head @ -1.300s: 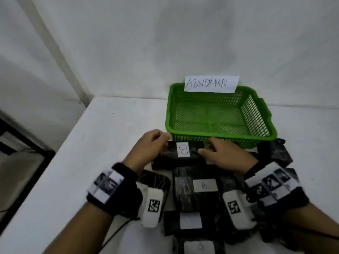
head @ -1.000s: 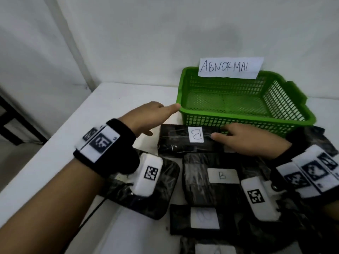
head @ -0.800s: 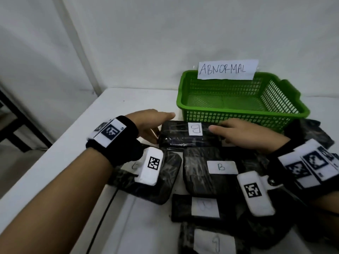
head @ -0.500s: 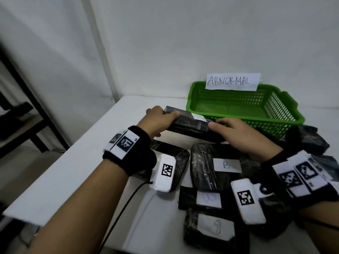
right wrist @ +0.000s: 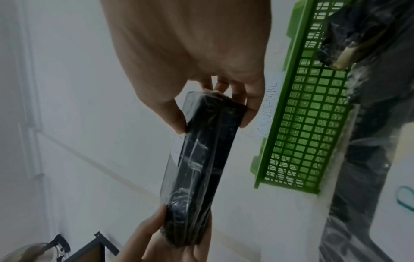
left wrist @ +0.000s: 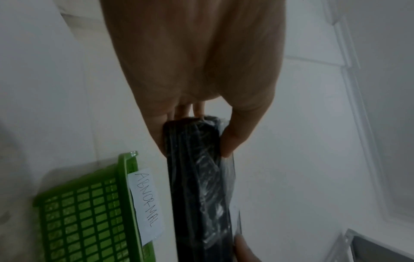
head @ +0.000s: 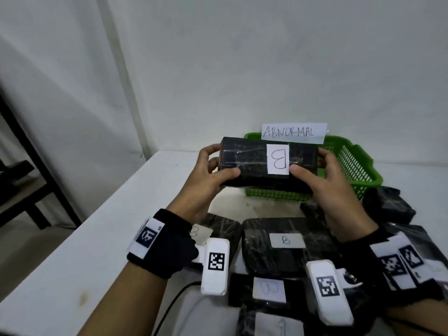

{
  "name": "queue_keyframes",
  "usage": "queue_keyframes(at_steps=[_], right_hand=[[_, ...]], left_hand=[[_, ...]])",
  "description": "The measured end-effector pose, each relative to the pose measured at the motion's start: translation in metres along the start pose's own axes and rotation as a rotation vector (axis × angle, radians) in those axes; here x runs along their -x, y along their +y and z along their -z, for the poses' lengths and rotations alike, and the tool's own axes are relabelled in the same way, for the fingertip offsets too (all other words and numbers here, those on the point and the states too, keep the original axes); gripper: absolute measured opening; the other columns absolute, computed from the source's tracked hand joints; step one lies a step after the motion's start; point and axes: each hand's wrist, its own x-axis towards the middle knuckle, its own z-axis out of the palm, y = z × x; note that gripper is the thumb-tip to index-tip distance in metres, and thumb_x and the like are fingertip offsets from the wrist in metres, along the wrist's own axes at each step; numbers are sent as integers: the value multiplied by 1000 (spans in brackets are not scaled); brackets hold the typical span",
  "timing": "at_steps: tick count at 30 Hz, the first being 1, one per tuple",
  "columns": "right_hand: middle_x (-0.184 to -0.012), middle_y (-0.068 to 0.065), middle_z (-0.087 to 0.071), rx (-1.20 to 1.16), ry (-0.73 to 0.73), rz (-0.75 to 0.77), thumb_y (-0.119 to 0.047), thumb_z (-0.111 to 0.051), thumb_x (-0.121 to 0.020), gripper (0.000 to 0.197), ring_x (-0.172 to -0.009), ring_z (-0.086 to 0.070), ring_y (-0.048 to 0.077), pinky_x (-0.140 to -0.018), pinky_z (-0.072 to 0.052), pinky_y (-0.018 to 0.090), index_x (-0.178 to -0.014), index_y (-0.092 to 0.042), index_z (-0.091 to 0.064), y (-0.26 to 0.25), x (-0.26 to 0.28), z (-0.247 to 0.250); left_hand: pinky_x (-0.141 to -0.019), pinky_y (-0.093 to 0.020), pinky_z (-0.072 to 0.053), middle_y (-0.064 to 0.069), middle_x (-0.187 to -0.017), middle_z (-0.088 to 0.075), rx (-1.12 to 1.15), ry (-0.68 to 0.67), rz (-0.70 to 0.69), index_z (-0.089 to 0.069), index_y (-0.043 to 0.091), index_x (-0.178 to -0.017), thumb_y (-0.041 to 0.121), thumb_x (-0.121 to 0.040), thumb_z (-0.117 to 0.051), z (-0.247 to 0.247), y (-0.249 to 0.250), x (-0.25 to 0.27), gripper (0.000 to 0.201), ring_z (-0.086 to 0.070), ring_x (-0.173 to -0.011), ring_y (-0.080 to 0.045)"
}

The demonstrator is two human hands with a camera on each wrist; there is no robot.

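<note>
A black plastic-wrapped package (head: 252, 166) with a white label marked B is held up in the air, tilted toward me, in front of the green basket (head: 356, 163). My left hand (head: 211, 173) grips its left end, thumb on the front face, fingers behind. My right hand (head: 322, 175) grips its right end the same way. The left wrist view shows the package (left wrist: 199, 186) edge-on between thumb and fingers; the right wrist view shows the package (right wrist: 199, 159) with both hands on its ends. The basket (left wrist: 89, 216) carries a paper sign reading ABNORMAL (head: 293, 132).
Several more black wrapped packages with white labels lie on the white table (head: 97, 238) below my wrists, one marked B (head: 286, 248). Another dark package (head: 388, 207) sits right of the basket. A black metal frame (head: 36, 166) stands left of the table. White walls enclose the corner.
Both hands took hold of the B package that lay in front of the basket, lifted it off the table and tilted its label to face me.
</note>
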Motion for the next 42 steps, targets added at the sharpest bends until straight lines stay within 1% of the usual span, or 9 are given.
queue_keyframes(at_steps=[2, 5, 8, 16, 23, 28, 31, 38, 42], right_hand=[[-137, 1, -57, -61, 22, 44, -46, -86, -70, 76, -122, -63, 16, -106, -51, 44, -134, -32, -49, -1, -8, 8], [-129, -3, -68, -150, -4, 100, -18, -75, -88, 60, -117, -67, 15, -104, -52, 43, -140, -28, -46, -2, -18, 17], [-125, -8, -70, -194, -35, 105, -9, -67, -93, 56, -117, -67, 13, -101, -53, 40, -141, -31, -46, -2, -26, 24], [-100, -5, -69, -74, 21, 136, -1, -70, -88, 52, -81, -70, -1, -67, -56, 20, -132, -22, -50, -12, -43, 28], [-98, -8, -66, -19, -16, 190, -5, -73, -88, 52, -82, -68, -4, -71, -53, 15, -127, -20, -43, -3, -51, 23], [-98, -14, -69, 8, 28, 185, -25, -85, -74, 56, -96, -70, 10, -88, -60, 40, -115, -33, -48, 8, -60, 12], [-102, -10, -69, 17, 53, 208, -28, -82, -71, 56, -100, -71, 14, -94, -58, 45, -117, -29, -49, 12, -63, 8], [-104, -10, -68, 18, 53, 189, -13, -81, -83, 53, -96, -69, 2, -86, -56, 25, -122, -21, -46, 15, -65, 15], [-101, -9, -67, 14, 16, 211, -9, -78, -86, 55, -94, -70, 3, -82, -57, 23, -125, -23, -43, 8, -61, 21]], left_hand=[[-89, -34, -56, -8, -122, -64, -34, -18, -11, -39, 16, -138, -3, -91, -60, -11, -3, -11, 55, -63, -110, -20], [-92, -38, -57, -2, -121, -66, -93, -26, -28, -39, 21, -138, 23, -89, -68, -29, -3, -25, 57, -67, -111, -17], [-97, -39, -55, 6, -115, -70, -153, -22, -97, -46, 18, -134, 34, -84, -70, -43, -5, -37, 58, -68, -108, -11], [-86, -36, -59, 8, -112, -68, -161, -128, -93, -45, 20, -131, 29, -80, -72, -42, -1, -53, 59, -67, -111, -14], [-89, -33, -57, 1, -118, -66, -141, -84, -182, -43, 22, -135, 17, -78, -76, -37, -12, -57, 67, -67, -105, -11], [-82, -26, -57, 6, -110, -68, -153, -32, -198, -45, 21, -133, 9, -82, -75, -34, -24, -65, 60, -67, -98, -5], [-81, -25, -56, 3, -110, -67, -201, 12, -225, -46, 18, -127, 7, -83, -75, -37, -28, -70, 54, -66, -94, -3], [-91, -34, -56, 8, -111, -68, -230, -24, -164, -47, 18, -129, 15, -84, -76, -39, -30, -74, 53, -67, -101, -5], [-78, -32, -61, 16, -108, -67, -292, -93, -72, -42, 31, -134, 26, -88, -72, -40, -23, -70, 55, -69, -96, -3]])
